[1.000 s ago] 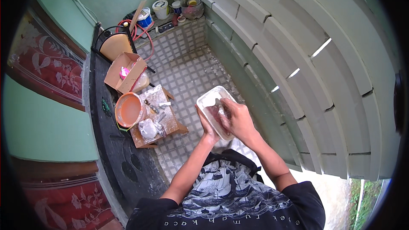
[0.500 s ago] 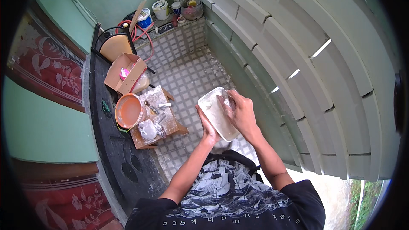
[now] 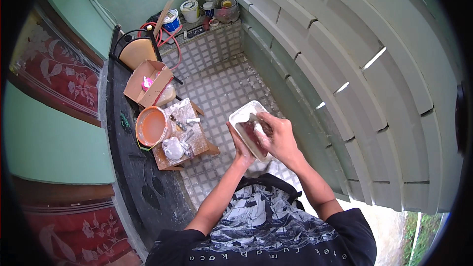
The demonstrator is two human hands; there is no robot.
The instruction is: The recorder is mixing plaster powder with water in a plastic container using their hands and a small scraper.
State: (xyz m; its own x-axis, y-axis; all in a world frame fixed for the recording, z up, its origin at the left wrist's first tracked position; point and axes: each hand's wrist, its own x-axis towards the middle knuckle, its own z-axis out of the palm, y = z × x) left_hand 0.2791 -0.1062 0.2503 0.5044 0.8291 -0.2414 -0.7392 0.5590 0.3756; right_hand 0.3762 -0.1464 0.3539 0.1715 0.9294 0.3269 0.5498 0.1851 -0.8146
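A white rectangular tray point(image 3: 240, 112) with rounded corners is held tilted in front of my body. My left hand point(image 3: 241, 149) grips its left side from below, fingers along the outer wall. White paste coats the tray's upper end, while a darker reddish-brown patch shows across its middle. My right hand point(image 3: 276, 135) reaches over the right rim with its fingers closed inside the tray. Those fingers are smeared with white. Whatever they grip is mostly hidden, perhaps something flat, and I cannot make out its kind.
At left a low wooden table point(image 3: 185, 111) carries an orange bucket point(image 3: 152, 126), a white plastic bag point(image 3: 173, 149) and small tools. Behind it are a cardboard box point(image 3: 155, 91) and a chair point(image 3: 136, 55). Paint pails point(image 3: 189, 11) line the far ledge; a slatted wall point(image 3: 345, 69) curves along the right.
My right hand has shifted slightly down and left within the tray. A dark reddish-brown patch now shows where the inside looked whitish. My left hand keeps its hold.
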